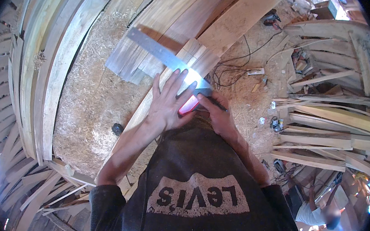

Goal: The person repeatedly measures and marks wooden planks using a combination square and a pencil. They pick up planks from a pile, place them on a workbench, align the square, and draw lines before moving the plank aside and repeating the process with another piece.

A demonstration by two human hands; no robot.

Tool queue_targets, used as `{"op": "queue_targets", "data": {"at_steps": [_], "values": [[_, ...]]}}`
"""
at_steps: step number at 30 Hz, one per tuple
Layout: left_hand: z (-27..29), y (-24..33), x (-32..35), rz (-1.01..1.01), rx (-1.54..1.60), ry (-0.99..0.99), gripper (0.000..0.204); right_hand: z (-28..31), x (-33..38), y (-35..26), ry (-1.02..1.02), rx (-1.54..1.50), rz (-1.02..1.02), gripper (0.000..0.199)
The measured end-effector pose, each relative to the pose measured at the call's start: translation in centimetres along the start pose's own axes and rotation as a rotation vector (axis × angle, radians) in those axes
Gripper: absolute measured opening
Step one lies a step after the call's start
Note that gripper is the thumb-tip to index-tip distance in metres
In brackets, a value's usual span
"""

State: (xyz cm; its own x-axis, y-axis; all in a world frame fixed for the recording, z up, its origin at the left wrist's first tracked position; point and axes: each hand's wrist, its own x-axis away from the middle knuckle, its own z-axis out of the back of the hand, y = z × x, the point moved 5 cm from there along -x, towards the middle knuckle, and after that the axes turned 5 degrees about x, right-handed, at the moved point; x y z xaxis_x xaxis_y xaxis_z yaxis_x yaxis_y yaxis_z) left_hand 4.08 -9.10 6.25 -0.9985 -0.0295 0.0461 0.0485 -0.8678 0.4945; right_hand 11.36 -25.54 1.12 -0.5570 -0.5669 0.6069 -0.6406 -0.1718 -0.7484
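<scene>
Two bare hands work at the middle of the scene over a metal square, whose blade lies slantwise across pale wooden boards, its far end pointing left. The left hand is palm down at the square's near end, its grip wide, fingers spread. The right hand, just beside it, has a narrow grip holding a slim dark stick (possibly a pencil; it is too small to tell). Wood shavings cover the floor to the left, beside long curved planks. Farther right lie a loose black cable and a power tool. At near right, another person bends among timbers.
</scene>
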Motion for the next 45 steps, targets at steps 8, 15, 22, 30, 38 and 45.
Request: {"op": "queue_targets", "data": {"at_steps": [8,15,22,30,38,45], "values": [[0.0,-0.3,2.0,-0.008,-0.015,-0.021,0.097,-1.4,0.4,0.8,-0.03,-0.038,0.054,0.025],[-0.2,-0.3,1.9,-0.007,-0.032,-0.03,0.097,-1.5,0.5,1.0,0.035,-0.115,-0.024,0.023],[-0.4,-0.3,1.7,-0.001,-0.039,-0.042,0.096,-1.6,0.8,0.4,0.024,-0.161,-0.068,0.024],[-0.3,-0.2,1.6,0.016,-0.066,-0.058,0.096,-1.8,0.9,0.0,0.035,-0.16,-0.085,0.024],[-0.2,-0.2,1.5,0.013,-0.053,-0.034,0.096,-1.7,0.8,-0.2,0.008,-0.123,-0.041,0.026],[-0.5,-0.2,1.7,0.004,-0.049,-0.001,0.094,4.6,1.5,-4.8,0.329,-0.01,0.067,0.029]]}}
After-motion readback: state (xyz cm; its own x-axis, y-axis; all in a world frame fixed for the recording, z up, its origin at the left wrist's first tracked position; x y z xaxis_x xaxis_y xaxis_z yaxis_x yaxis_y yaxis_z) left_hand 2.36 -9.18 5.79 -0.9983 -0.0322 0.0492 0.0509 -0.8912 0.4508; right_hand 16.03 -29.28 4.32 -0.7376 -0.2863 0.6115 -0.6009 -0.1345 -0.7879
